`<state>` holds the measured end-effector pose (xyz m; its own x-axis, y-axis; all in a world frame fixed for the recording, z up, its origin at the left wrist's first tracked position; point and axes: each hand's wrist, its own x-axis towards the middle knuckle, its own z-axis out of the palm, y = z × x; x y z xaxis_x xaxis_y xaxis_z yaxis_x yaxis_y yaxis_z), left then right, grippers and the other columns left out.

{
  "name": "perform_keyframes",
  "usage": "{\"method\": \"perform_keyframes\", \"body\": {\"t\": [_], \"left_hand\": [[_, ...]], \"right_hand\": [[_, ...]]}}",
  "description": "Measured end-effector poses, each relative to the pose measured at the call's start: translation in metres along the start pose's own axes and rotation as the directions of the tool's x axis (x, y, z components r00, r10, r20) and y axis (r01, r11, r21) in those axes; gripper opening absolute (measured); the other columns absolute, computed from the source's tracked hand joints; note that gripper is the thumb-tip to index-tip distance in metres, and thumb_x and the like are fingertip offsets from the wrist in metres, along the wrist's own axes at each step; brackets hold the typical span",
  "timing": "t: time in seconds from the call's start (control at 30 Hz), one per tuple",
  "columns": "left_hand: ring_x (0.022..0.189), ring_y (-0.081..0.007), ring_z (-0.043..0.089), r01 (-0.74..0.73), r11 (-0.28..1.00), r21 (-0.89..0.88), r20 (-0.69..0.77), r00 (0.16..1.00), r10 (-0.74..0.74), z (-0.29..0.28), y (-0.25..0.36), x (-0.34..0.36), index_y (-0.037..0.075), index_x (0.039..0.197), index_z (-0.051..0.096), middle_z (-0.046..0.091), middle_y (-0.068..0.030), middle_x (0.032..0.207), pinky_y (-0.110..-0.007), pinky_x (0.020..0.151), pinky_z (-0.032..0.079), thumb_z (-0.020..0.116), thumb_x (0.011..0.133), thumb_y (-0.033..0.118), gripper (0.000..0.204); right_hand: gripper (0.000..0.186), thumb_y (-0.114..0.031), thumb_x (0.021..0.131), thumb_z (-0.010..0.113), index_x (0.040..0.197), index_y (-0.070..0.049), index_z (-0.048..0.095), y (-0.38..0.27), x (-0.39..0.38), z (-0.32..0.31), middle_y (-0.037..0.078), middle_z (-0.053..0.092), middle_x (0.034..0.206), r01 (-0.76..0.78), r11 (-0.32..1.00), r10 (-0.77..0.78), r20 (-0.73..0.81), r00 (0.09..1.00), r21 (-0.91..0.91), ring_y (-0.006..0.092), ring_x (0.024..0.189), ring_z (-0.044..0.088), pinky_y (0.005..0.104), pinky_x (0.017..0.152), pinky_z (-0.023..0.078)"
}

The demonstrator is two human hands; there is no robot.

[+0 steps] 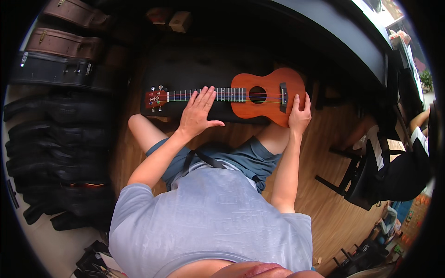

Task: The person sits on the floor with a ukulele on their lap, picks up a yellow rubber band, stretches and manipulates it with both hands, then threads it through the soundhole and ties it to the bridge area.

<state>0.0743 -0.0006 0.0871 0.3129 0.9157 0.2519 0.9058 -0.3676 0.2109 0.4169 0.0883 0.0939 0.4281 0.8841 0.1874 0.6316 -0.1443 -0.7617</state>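
A reddish-brown ukulele (241, 110) lies face up across a black padded bench (204, 65), its headstock (156, 98) to the left and its body to the right. Coloured strings run over the dark fretboard and the round sound hole. My left hand (197, 111) rests flat over the middle of the neck, fingers stretched out and thumb spread toward the right. At the far right end of the body, my right hand (300, 112) grips the lower rim, with fingertips on the top face near the bridge (283, 97). The ukulele's underside is hidden.
Black instrument cases (55, 113) are stacked along the left, with brown cases (60, 45) above them. A long dark piano-like cabinet (343, 37) curves along the upper right. At right a person in black (403, 171) sits by a black stool (345, 176). A small box (180, 22) stands behind the bench.
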Motion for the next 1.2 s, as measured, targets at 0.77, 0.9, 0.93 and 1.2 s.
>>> {"method": "perform_keyframes", "body": {"t": [0.77, 0.9, 0.93, 1.2], "left_hand": [[0.148, -0.0470, 0.015, 0.342, 0.936, 0.080, -0.025, 0.940, -0.341, -0.001, 0.019, -0.013, -0.020, 0.144, 0.025, 0.019, -0.0367, 0.154, -0.052, 0.121, 0.013, 0.046, 0.066, 0.090, 0.136], [0.147, -0.0470, 0.017, 0.267, 0.960, 0.081, -0.004, 0.964, -0.268, 0.004, 0.042, 0.005, -0.019, 0.143, 0.028, 0.023, -0.0353, 0.154, -0.052, 0.121, 0.013, 0.039, 0.067, 0.092, 0.135], [0.147, -0.0466, 0.018, 0.240, 0.968, 0.073, -0.002, 0.971, -0.241, 0.007, 0.047, 0.009, -0.019, 0.143, 0.028, 0.024, -0.0345, 0.154, -0.052, 0.121, 0.013, 0.038, 0.067, 0.091, 0.135], [0.147, -0.0369, 0.025, 0.115, 0.985, -0.128, -0.109, 0.986, -0.129, 0.014, 0.056, 0.019, -0.012, 0.142, 0.037, 0.032, -0.0255, 0.154, -0.049, 0.121, 0.018, 0.047, 0.075, 0.082, 0.117]], "right_hand": [[0.053, -0.044, 0.096, 0.058, 0.136, -0.009, 0.056, -0.003, -0.005, 0.004, 0.022, 0.064, 0.124, 0.009, 0.991, -0.005, 0.032, 0.999, -0.132, 0.0408, 0.114, 0.061, 0.0421, 0.096, 0.048], [0.054, -0.046, 0.097, 0.055, 0.138, -0.011, 0.055, -0.003, -0.005, 0.007, 0.022, 0.063, 0.127, 0.007, 0.989, 0.001, 0.050, 0.999, -0.151, 0.0409, 0.116, 0.060, 0.0426, 0.097, 0.047], [0.054, -0.046, 0.097, 0.055, 0.138, -0.011, 0.055, -0.007, -0.007, 0.006, 0.022, 0.063, 0.127, 0.001, 0.988, 0.006, 0.050, 0.999, -0.154, 0.0409, 0.116, 0.060, 0.0425, 0.097, 0.047], [0.056, -0.047, 0.097, 0.055, 0.137, -0.008, 0.055, 0.002, -0.006, 0.008, 0.022, 0.063, 0.128, 0.022, 0.987, -0.014, 0.052, 0.999, -0.156, 0.0398, 0.116, 0.060, 0.0422, 0.098, 0.047]]}}
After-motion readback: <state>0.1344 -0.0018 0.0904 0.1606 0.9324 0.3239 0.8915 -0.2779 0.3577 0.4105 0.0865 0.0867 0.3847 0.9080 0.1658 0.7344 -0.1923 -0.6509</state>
